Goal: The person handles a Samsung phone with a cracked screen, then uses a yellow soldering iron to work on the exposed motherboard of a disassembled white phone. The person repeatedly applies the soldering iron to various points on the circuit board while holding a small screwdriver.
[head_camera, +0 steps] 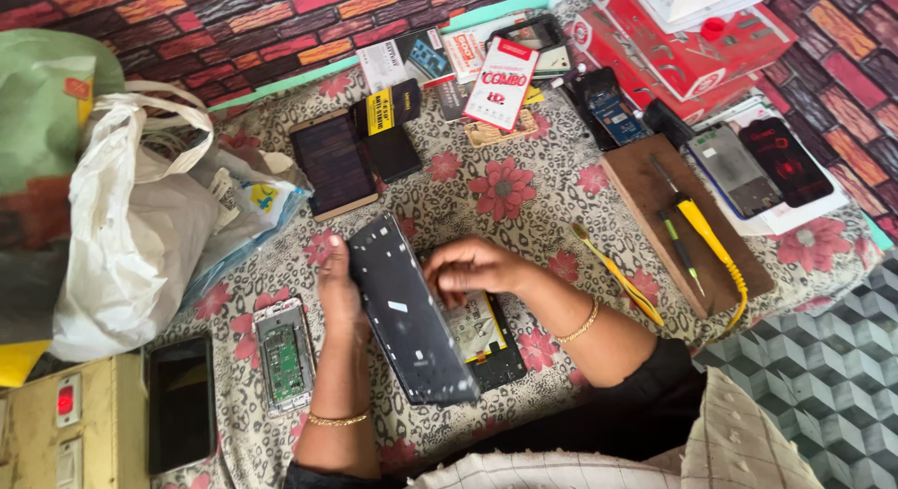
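My left hand (335,285) grips the left edge of a dark phone panel (404,311), which is lifted and tilted up over an opened phone body (486,337) lying on the flowered cloth. My right hand (472,265) rests on the panel's right edge, fingers curled over the open phone where a pale battery shows. Both wrists wear thin gold bangles.
A bare phone frame with a green board (283,354) and a dark phone (181,401) lie at the left. White plastic bags (131,227) sit further left. A wooden board (673,218) with screwdrivers, yellow tweezers (619,276), several phones and boxes lie behind and right.
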